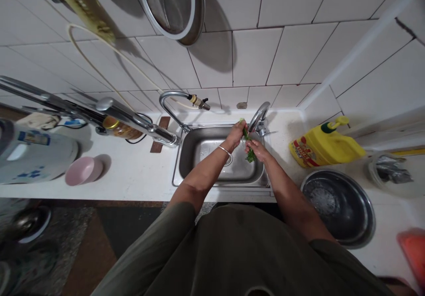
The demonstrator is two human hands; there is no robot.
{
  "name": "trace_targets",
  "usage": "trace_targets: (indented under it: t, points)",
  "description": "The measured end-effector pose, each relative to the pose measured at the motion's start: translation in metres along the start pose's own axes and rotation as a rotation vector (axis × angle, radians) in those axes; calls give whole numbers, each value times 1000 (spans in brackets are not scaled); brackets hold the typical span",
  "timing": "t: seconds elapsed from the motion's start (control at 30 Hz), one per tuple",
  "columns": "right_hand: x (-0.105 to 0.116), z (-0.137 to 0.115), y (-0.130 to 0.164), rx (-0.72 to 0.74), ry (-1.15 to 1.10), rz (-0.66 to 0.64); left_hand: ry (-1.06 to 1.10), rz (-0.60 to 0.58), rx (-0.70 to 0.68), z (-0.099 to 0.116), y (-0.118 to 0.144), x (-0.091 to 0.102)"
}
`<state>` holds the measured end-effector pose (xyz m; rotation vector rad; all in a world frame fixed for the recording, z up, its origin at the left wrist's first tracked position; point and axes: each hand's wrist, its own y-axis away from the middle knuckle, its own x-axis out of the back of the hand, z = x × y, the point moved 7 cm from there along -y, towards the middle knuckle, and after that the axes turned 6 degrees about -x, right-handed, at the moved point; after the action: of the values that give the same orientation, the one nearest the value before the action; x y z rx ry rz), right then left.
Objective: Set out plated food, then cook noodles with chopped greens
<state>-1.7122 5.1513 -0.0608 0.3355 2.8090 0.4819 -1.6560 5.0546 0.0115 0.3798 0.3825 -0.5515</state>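
Two hands meet over the steel sink (199,154), largest thing in your reach, so drips fall into the basin rather than on the white counter (133,172). Beside it the big metal bowl (338,205) and the yellow jug (323,145) stand to your right. Your left hand (236,133) pinches the top of the green sprig (248,148), your right hand (257,149) closes around its lower end, both held just under the tap (259,117).

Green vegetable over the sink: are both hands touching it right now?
Touching. The head view shows the left hand gripping the green vegetable at its top and the right hand closed around its lower part.
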Motion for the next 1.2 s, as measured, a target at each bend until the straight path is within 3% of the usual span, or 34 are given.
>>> trace_targets:
  t: [0.13,0.3,0.47,0.57,0.67,0.73,0.8,0.93,1.1,1.2]
  points:
    - [13,35,2,-53,113,83,38,-30,-74,21,-10,-6]
    - [12,75,6,-130,293,202,102,-2,-76,42,-7,-2]
    - [22,92,14,-237,469,362,125,-36,-173,55,2,4]
    - [28,75,21,-192,503,489,37,-55,-77,25,11,8]
    - [21,29,23,92,500,557,-10,-53,-13,-14,21,9]
    - [10,-3,23,319,488,539,-21,-44,-46,-28,24,5]
    - [0,-22,19,413,467,497,-36,-36,-75,-34,27,1]
    - [-7,-28,12,389,425,443,-63,-43,-111,-31,32,-1]
    - [-7,-14,8,209,202,284,-68,-251,4,-34,41,1]
    - [-9,-13,9,129,89,232,-105,-256,-7,-34,41,5]
